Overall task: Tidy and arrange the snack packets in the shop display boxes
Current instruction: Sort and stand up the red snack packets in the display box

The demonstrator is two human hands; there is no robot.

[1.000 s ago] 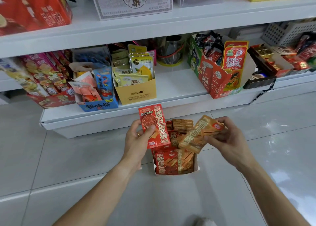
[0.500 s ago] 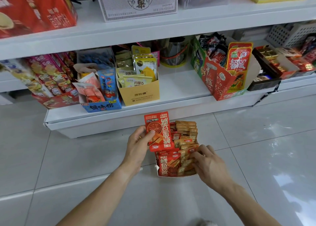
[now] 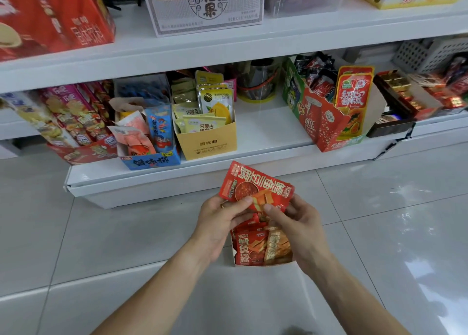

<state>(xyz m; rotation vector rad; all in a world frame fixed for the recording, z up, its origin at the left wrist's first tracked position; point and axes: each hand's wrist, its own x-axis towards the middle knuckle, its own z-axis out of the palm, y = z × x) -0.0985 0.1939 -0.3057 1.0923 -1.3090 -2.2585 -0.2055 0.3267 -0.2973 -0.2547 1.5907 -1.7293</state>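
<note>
A red snack packet (image 3: 255, 185) with gold lettering is held tilted above a small white display box (image 3: 263, 263) on the floor. My left hand (image 3: 217, 223) pinches the packet's lower left edge with thumb on top. My right hand (image 3: 298, 225) pinches its lower right edge from the other side. The box holds several red packets (image 3: 247, 248) on its left and orange ones (image 3: 277, 248) on its right, standing upright. My hands hide the back of the box.
A low white shelf (image 3: 263, 129) runs just beyond the box, carrying a yellow box of packets (image 3: 207, 142), a blue box (image 3: 149, 160), a red-green box (image 3: 326, 124) and pink packets (image 3: 71, 117). Glossy floor tiles (image 3: 101, 233) surround the box.
My right hand put the orange packet down into the box, then rose to take the red packet's right edge. The red packet has tilted sideways. The camera moved closer.
</note>
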